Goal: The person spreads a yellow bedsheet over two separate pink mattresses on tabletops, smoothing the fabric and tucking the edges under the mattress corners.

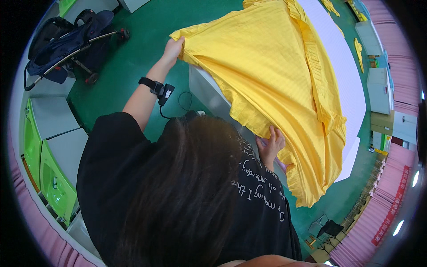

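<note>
Slanting lengthwise from far left to near right, the yellow cloth points one corner left into the closed left hand; the right hand pinches its near edge.

Upper middle: left hand gripping corner of ruffled yellow cloth. Centre right: right hand with fingers on cloth's near edge; whether clasped, unclear. Cloth spread in folds over white table. Black strap with small device on left wrist. Upper left: dark stroller on green floor. Lower left: green basins. Lower right: pink curtains, red banner.
</note>
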A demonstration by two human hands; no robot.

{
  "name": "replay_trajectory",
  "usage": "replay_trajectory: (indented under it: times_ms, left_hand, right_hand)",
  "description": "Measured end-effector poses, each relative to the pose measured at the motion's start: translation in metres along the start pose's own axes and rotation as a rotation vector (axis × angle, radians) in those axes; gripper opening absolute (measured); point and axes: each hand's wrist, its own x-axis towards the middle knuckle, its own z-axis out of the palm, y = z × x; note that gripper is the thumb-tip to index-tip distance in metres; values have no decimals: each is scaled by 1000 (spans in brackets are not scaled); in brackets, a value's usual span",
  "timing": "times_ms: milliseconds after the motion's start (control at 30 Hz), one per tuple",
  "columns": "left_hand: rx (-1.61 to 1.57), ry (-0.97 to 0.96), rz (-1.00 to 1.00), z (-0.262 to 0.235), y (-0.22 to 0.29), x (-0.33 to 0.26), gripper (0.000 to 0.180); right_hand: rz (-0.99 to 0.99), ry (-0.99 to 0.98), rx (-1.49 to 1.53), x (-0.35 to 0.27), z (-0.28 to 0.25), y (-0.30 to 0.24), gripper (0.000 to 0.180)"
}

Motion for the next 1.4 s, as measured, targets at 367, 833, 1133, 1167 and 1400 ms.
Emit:
replay_trajectory:
  times_ms: [367, 833, 1133, 1167, 1400]
  left_hand:
    - [-261, -68, -72, -4, 58, -11, 30]
    - [-57, -75, -123, -13, -26, 26, 34]
    - [-329, -184, -278, -8, -13, 26, 32]
    - [-327, -189, -277, -7, -9, 24, 32]
    - [68, -207, -99, -4, -4, 29, 35]
  right_hand:
    - [-147, 134, 274, -6, -5, 9, 17]
    - [45, -583, 403, -32, 9, 8, 15]
    - [294, -614, 493, -29, -6, 11, 20]
    - [310, -601, 512, -29, -6, 11, 20]
    - [358, -544, 529, -37, -5, 14, 19]
